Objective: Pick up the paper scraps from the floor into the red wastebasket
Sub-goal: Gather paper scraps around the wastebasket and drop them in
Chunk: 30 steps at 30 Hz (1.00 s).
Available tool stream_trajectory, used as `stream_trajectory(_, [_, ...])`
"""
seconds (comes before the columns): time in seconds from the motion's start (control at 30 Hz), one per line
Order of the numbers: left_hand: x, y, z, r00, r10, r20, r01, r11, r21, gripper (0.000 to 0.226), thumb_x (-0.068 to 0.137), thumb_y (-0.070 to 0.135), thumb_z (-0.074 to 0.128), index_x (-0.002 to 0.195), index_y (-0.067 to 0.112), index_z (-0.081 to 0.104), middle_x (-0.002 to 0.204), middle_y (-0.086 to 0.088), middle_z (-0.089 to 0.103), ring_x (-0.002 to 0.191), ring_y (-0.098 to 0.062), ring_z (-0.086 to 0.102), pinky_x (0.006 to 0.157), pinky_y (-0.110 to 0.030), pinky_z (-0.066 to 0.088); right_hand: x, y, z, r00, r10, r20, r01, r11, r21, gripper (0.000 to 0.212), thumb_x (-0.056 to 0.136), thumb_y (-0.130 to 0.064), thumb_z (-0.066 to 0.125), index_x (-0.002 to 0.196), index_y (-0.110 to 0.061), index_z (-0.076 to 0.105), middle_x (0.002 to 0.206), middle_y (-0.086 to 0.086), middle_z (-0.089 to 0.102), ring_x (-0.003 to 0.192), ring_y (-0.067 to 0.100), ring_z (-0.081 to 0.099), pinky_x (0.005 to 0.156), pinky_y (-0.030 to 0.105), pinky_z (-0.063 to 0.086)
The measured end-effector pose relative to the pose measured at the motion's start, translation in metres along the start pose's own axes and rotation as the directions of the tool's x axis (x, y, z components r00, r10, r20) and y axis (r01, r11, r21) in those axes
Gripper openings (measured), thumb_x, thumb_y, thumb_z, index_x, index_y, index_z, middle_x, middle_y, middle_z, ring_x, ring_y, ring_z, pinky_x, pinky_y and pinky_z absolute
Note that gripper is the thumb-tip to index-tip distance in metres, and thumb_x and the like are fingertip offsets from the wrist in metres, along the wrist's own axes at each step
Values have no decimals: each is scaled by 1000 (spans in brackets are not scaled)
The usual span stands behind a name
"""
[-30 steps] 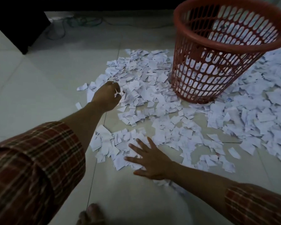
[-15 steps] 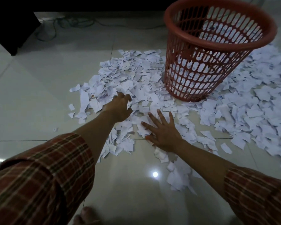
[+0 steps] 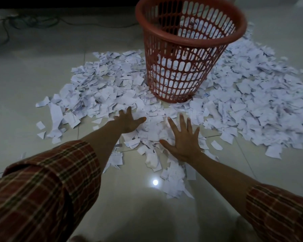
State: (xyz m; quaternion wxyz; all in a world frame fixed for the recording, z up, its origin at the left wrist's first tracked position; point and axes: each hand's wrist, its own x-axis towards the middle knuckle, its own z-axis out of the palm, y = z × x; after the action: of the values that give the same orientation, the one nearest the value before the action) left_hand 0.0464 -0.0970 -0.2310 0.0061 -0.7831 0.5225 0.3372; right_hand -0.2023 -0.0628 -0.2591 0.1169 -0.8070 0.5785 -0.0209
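Flat hands (image 3: 129, 120) (both) — on paper scraps (image 3: 152, 131)

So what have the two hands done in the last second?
The left hand, curled round scraps a second ago, has opened flat. The right hand has slid forward, toward the red plastic lattice wastebasket, pushing white paper scraps together. The wastebasket stays upright, scraps all round it.

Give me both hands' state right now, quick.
Left hand: open, fingers spread on the paper scraps, holding nothing.
Right hand: open, fingers spread flat on the scraps, holding nothing.
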Motion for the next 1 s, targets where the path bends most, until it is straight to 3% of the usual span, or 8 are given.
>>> stream_trajectory(0.13, [5, 25, -2, 991, 132, 3, -132, 991, -38, 82, 94, 64, 37, 154, 16, 7, 159, -21, 6, 144, -41, 19, 116, -52, 22, -14, 2, 8, 980, 166, 105, -178, 978, 109, 106, 65, -94, 29, 146, -46, -19, 158, 4, -28, 145, 41, -16, 109, 71, -1])
stream_trajectory(0.27, [-1, 38, -7, 973, 228, -32, -227, 974, 25, 74, 98, 55, 37, 154, 14, 11, 156, -24, 14, 138, -43, 31, 111, -50, 31, -16, -5, 14, 982, 96, 165, -105, 993, 45, 109, 61, -98, 24, 145, -46, -23, 157, 8, -29, 144, 42, -19, 107, 73, -5])
stream_trajectory(0.43, [-12, 17, -16, 928, 349, -128, -334, 934, 128, 55, 99, 42, 42, 144, 13, 31, 136, -22, 45, 121, -40, 49, 98, -47, 43, -4, -25, 19, 981, 21, 193, -35, 997, 71, 109, 60, -98, 30, 142, -51, -24, 157, 10, -27, 143, 42, -21, 105, 73, -9])
stream_trajectory(0.57, [-19, -13, -26, 920, 338, -198, -314, 938, 144, 46, 99, 35, 46, 138, 12, 39, 130, -18, 50, 116, -35, 53, 95, -45, 45, 11, -45, 23, 980, -51, 191, 37, 996, 76, 108, 61, -97, 33, 144, -52, -20, 157, 12, -26, 143, 43, -21, 106, 72, -11])
stream_trajectory(0.7, [-24, -36, -31, 919, 297, -259, -261, 951, 163, 50, 97, 33, 49, 141, 11, 37, 136, -19, 44, 121, -38, 47, 98, -45, 42, 15, -56, 34, 988, -135, 75, 134, 991, 23, 84, 78, -86, 30, 150, -50, 8, 161, 16, 0, 145, 45, -2, 109, 67, -6])
stream_trajectory(0.77, [-26, -42, -31, 919, 289, -267, -247, 953, 177, 58, 94, 35, 54, 143, 11, 35, 139, -19, 40, 123, -39, 44, 99, -45, 40, 15, -57, 37, 981, -185, -53, 184, 983, -22, 64, 87, -71, 36, 144, -42, 36, 151, 18, 31, 137, 45, 28, 109, 64, 17])
stream_trajectory(0.83, [-25, -44, -30, 923, 284, -259, -236, 951, 199, 68, 91, 39, 59, 146, 12, 31, 145, -18, 34, 126, -39, 42, 102, -46, 40, 18, -55, 34, 958, -248, -146, 243, 968, -56, 46, 90, -56, 49, 129, -32, 55, 130, 14, 51, 113, 37, 48, 92, 51, 39])
stream_trajectory(1.0, [-13, -27, -20, 937, 282, -205, -231, 943, 239, 89, 85, 58, 59, 153, 22, 14, 159, -15, 11, 141, -41, 23, 112, -53, 29, 28, -43, 26, 905, -399, -145, 413, 907, 79, 28, 83, -25, 53, 105, -13, 65, 102, 15, 55, 86, 34, 51, 62, 40, 49])
